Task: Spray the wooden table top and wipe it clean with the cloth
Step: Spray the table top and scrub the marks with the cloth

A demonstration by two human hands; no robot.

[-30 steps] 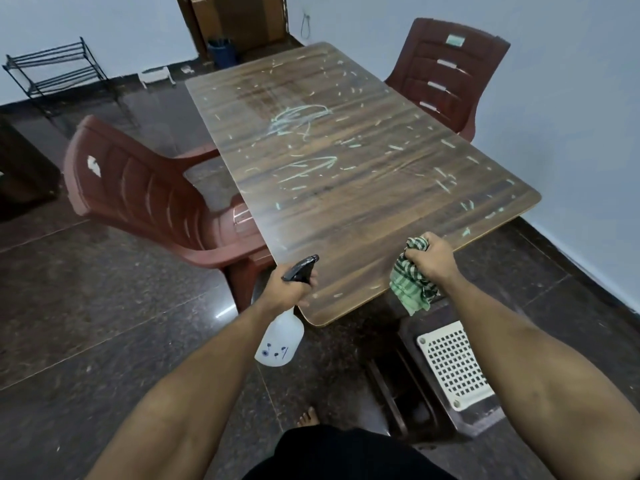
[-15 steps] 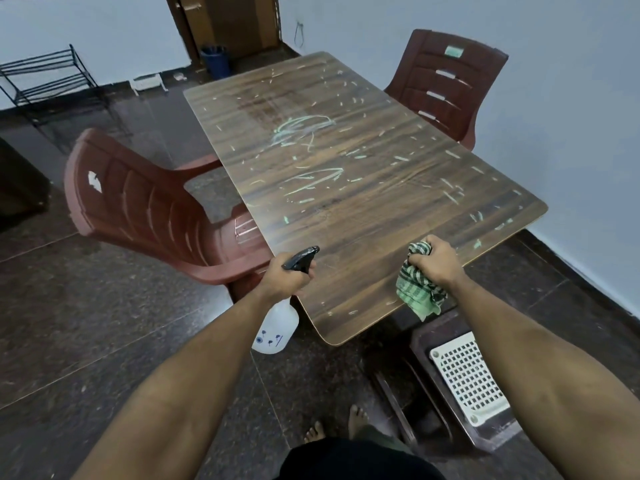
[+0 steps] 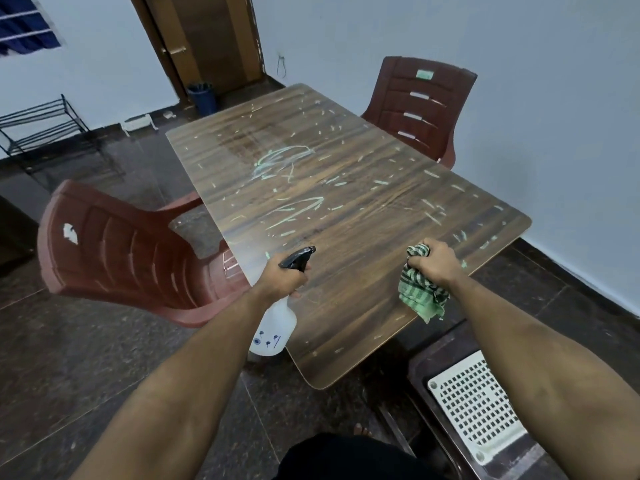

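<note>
The wooden table top (image 3: 346, 209) stretches away from me, covered with pale green scribbles and short streaks. My left hand (image 3: 282, 280) grips a white spray bottle (image 3: 273, 327) by its black trigger head, nozzle pointing over the near left edge of the table. My right hand (image 3: 434, 263) is closed on a bunched green-and-black checked cloth (image 3: 420, 292), held above the near right part of the table. The cloth's loose end hangs down over the table edge.
A red plastic chair (image 3: 128, 251) stands at the table's left side and another red chair (image 3: 422, 105) at the far right. A dark stool with a white perforated seat (image 3: 474, 407) is near my right. A black wire rack (image 3: 45, 129), a blue bin (image 3: 202, 97) and a door lie beyond.
Both hands have moved forward over the table's near end, and my view has tilted up, showing more of the wall and door. The grips on bottle and cloth are unchanged.
</note>
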